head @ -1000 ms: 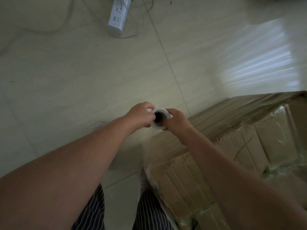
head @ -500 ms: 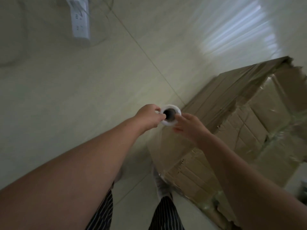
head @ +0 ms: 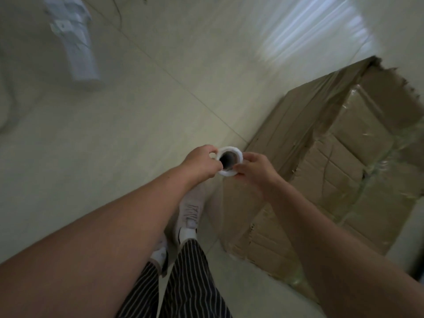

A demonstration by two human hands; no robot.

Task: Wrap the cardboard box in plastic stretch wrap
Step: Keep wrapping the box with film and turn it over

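One cardboard box, one stretch wrap roll, two hands, the left hand and right hand, two white shoes, one power strip.

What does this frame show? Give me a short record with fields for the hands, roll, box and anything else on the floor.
left grip: holds the stretch wrap roll at its rim
right grip: holds the roll's opposite side
roll pose: end-on to the camera, dark core visible, above the box's near corner
cardboard box: on the floor, glossy film over parts of its top
other: power strip, far left, blurred
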